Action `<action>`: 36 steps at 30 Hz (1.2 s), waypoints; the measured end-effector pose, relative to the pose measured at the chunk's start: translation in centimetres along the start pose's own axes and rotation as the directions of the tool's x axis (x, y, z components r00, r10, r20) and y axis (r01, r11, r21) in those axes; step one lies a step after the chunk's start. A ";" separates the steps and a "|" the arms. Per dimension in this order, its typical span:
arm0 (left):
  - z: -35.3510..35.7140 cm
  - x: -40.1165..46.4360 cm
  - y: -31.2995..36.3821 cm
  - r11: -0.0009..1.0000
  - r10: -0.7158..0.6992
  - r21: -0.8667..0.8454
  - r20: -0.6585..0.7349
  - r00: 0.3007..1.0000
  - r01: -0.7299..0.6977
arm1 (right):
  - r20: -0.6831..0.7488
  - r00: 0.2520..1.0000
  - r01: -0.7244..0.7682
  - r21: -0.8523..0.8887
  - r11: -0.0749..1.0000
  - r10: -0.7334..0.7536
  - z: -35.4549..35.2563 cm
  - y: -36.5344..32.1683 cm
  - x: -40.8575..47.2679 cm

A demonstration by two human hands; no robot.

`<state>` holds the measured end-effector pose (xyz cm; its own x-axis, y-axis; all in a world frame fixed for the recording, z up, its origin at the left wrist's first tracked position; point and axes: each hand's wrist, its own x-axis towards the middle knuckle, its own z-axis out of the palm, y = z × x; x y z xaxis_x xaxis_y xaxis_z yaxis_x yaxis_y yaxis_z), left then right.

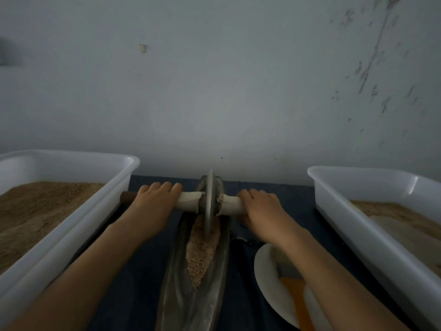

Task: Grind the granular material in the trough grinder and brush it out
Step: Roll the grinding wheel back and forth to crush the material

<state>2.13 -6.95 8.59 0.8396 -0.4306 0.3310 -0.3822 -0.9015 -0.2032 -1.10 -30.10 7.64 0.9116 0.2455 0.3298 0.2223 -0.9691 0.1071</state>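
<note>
A long dark metal trough grinder [181, 283] lies lengthwise on the table in front of me. Tan granular material [200, 254] fills its middle groove. A metal grinding wheel [210, 199] stands upright at the trough's far end, on a wooden axle wrapped in pale tape. My left hand [155, 201] grips the axle left of the wheel. My right hand [260, 206] grips it right of the wheel. A brush with an orange handle [298, 299] lies on a white plate [267, 283] under my right forearm.
A white plastic tub [71, 225] with brown granular material stands on the left. A second white tub [372, 235] with paler material stands on the right. A dark blue cloth [133, 283] covers the table. A grey wall rises just behind.
</note>
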 end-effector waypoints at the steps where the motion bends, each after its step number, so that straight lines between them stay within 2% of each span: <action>1: -0.4 -0.2 -0.1 1.000 0.007 -0.022 0.070 0.998 -0.005 | 0.065 0.998 0.011 -0.007 1.000 -0.010 -0.7 -0.2 -0.1; 4: -2.2 -1.3 -0.6 0.989 0.067 -0.145 0.346 0.936 -0.017 | 0.282 0.957 0.048 0.048 0.998 -0.060 -3.2 -1.2 -0.9; 6: -3.7 -2.2 -0.9 0.975 0.131 -0.220 0.497 0.858 -0.021 | 0.459 0.882 0.054 0.124 0.991 -0.106 -5.1 -1.8 -1.5; 9: -5.6 -3.1 -1.4 0.962 0.221 -0.264 0.616 0.756 -0.066 | 0.621 0.766 0.049 0.203 0.978 -0.167 -7.2 -2.1 -2.2; 12: -6.3 -3.4 -1.5 0.949 0.258 -0.308 0.652 0.713 -0.063 | 0.666 0.724 0.034 0.226 0.974 -0.180 -7.7 -1.9 -2.6; 14: -5.8 -3.1 -1.5 0.946 0.249 -0.321 0.641 0.726 -0.041 | 0.654 0.737 0.022 0.227 0.974 -0.169 -7.3 -1.7 -2.4; 16: -5.1 -2.5 -1.4 0.948 0.226 -0.317 0.599 0.768 -0.031 | 0.583 0.800 0.022 0.204 0.979 -0.140 -6.3 -1.6 -1.8; 19: -3.3 -1.5 -1.4 0.968 0.142 -0.252 0.481 0.865 -0.019 | 0.329 0.941 0.053 0.082 0.995 -0.077 -3.7 -1.2 -0.8; 21: -1.6 -0.8 -1.3 0.984 0.071 -0.181 0.328 0.942 -0.011 | 0.132 0.990 0.054 0.019 0.998 -0.056 -1.9 -0.7 -0.3; 23: 0.2 -0.5 -1.0 0.997 0.019 -0.076 0.101 0.995 -0.012 | -0.014 1.000 0.025 0.010 1.000 -0.025 -0.4 -0.2 0.0; 25: 1.6 -0.2 -0.7 1.000 -0.002 -0.021 -0.076 0.997 0.001 | -0.107 0.994 0.004 0.019 1.000 -0.002 0.6 0.0 0.0; 27: 2.2 0.0 -0.8 0.993 -0.044 -0.114 -0.140 0.989 0.028 | -0.150 0.989 0.004 0.013 1.000 -0.002 0.9 -0.1 0.0; 29: 1.8 -0.1 -1.2 0.973 -0.062 -0.226 -0.119 0.991 0.034 | -0.142 0.990 0.015 -0.007 1.000 -0.016 0.5 -0.3 0.0; 32: 0.6 -0.8 -1.6 0.983 0.005 -0.181 0.055 0.998 0.005 | -0.026 0.998 0.050 -0.040 0.998 -0.051 -0.9 -0.9 -0.4; 34: -0.6 -1.4 -1.5 0.988 0.047 -0.154 0.208 0.977 -0.015 | 0.132 0.989 0.067 -0.006 0.998 -0.066 -2.4 -1.4 -0.9; 36: -2.3 -2.0 -1.4 0.984 0.101 -0.171 0.354 0.930 -0.042 | 0.334 0.939 0.061 0.063 0.996 -0.079 -4.1 -1.8 -1.4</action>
<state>0.12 -4.94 10.36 0.8785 -0.4761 -0.0391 -0.4776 -0.8768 -0.0562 -4.20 -28.63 10.87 0.9542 0.2990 -0.0123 0.2991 -0.9518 0.0677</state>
